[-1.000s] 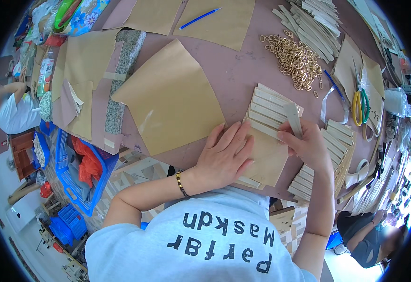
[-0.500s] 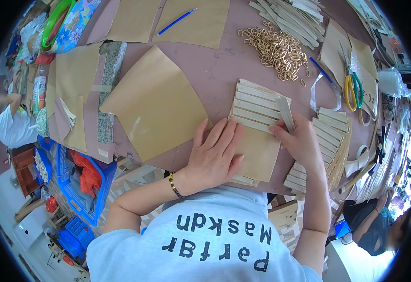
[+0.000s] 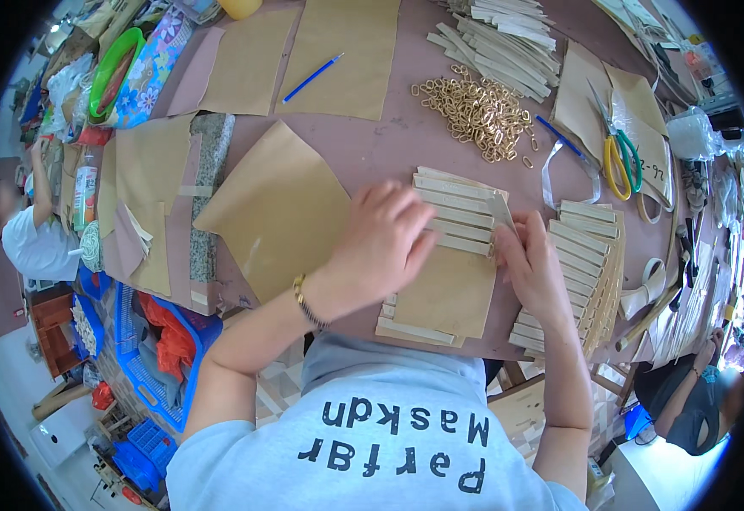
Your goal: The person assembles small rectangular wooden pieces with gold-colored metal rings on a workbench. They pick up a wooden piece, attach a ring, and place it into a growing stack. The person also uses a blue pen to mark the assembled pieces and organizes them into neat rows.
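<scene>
Pinching the pale strip (image 3: pixel 499 207) in the right hand (image 3: pixel 527 260), over the right end of the row of strips (image 3: pixel 453 208) near the table's (image 3: pixel 376 152) near edge, seems best done lightly, while the left hand (image 3: pixel 380 236) (thumb apart from blurred fingers, seemingly empty) could press the brown sheet (image 3: pixel 449 294) flat.

On the mauve table (image 3: pixel 380 153) lie a layered pile of brown card and strips (image 3: pixel 453 289), one wide brown sheet (image 3: pixel 283 204) and gold rings (image 3: pixel 478 111).
</scene>
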`<state>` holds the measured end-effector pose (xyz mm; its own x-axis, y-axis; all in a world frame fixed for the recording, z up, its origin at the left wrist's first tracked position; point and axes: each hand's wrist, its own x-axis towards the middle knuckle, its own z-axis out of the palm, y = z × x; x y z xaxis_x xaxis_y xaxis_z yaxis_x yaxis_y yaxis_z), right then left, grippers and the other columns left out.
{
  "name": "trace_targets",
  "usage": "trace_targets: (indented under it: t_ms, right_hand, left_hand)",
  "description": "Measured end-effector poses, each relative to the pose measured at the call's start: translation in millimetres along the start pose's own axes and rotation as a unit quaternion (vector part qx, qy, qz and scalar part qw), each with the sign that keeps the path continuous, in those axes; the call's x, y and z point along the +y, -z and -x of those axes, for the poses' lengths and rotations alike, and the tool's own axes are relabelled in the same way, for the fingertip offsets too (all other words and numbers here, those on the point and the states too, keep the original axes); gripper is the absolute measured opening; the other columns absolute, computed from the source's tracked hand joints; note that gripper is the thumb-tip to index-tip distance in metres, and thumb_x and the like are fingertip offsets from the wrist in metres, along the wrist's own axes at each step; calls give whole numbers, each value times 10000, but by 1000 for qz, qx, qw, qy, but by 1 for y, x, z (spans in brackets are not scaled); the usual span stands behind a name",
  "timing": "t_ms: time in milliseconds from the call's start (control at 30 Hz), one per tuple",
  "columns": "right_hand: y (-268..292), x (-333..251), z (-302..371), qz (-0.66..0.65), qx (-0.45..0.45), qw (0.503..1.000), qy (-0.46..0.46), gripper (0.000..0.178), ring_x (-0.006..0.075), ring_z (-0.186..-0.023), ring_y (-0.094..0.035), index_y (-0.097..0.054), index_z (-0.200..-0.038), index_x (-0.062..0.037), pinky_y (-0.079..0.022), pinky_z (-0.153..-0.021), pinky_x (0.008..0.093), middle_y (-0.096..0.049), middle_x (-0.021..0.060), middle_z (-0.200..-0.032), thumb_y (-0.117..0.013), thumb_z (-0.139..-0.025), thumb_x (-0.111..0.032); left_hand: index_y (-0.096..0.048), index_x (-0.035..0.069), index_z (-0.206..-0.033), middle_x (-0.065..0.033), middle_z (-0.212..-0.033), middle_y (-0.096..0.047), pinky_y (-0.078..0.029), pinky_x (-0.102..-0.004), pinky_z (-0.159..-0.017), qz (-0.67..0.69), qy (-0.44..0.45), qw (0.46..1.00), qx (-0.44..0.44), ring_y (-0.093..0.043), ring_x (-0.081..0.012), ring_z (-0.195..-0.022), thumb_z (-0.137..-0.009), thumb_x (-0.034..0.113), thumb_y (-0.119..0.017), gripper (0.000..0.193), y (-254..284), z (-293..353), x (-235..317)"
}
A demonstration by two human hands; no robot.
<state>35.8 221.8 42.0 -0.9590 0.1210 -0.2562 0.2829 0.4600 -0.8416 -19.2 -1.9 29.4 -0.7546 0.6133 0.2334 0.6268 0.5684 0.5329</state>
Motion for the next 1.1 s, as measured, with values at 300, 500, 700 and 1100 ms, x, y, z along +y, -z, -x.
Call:
trace_targets:
  t_ms: [300,500,700,1100]
  right_hand:
    - [0,8,7,-225,-14,973,-50,140,68,-592,-572,-546,-970,-6,-471,-531,213,-605,19,-743,-553,-974,-146]
    - [-2,6,6,-309,-34,948,-65,97,95,-630,-621,-534,-937,-18,-495,-538,226,-649,66,-789,-616,-925,-68]
    - [-13,-3,0,-351,-39,934,-55,140,128,-671,-647,-457,-895,-22,-537,-566,245,-654,107,-830,-592,-897,19]
    - [-19,-5,2,-303,-34,952,-26,194,93,-675,-632,-470,-830,-53,-475,-531,212,-669,91,-768,-655,-888,-45]
  left_hand:
    - [-638,55,-809,-75,-822,-595,-453,-404,-753,-32,-26,990,132,-569,-280,-846,-787,111,-703,88,-54,-103,-44]
    - [-636,49,-801,-92,-817,-619,-478,-422,-720,-20,21,996,84,-599,-289,-818,-756,122,-733,130,-54,-104,-46]
    - [-629,40,-774,-103,-785,-620,-485,-408,-686,-5,31,996,82,-609,-279,-768,-732,112,-754,151,-50,-104,-46]
    - [-632,1,-789,-79,-769,-622,-495,-280,-610,131,95,984,71,-616,-143,-663,-810,65,-688,88,-23,-66,-46]
